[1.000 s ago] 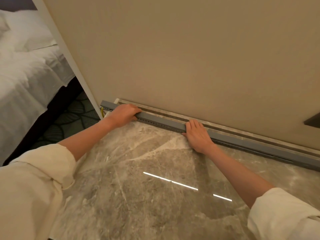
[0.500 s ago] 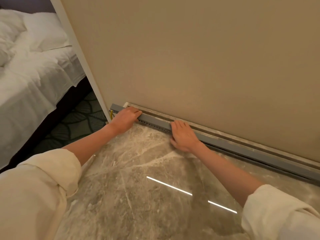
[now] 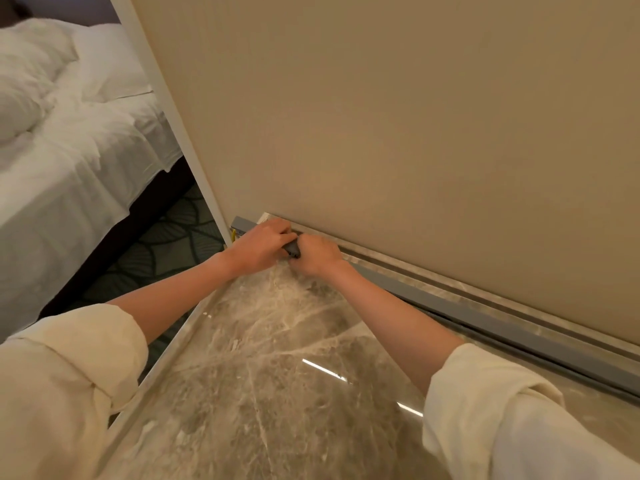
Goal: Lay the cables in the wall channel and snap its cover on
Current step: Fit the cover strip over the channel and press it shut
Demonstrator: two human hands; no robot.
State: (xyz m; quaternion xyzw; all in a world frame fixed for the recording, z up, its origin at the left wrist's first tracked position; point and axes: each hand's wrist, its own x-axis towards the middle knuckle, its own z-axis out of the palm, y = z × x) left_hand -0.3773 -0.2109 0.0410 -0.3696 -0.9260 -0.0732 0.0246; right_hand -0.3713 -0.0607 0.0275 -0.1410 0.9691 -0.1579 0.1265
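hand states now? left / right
Left hand: fingers curled over the grey channel cover near its end.
Right hand: curled on the same cover, right beside the left.

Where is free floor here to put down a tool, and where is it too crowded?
Free: the marble floor between the two forearms, and the strip right of the right arm in front of the grey channel. Crowded: the channel's left end by the wall corner, where the left hand and right hand meet in a grip on it.
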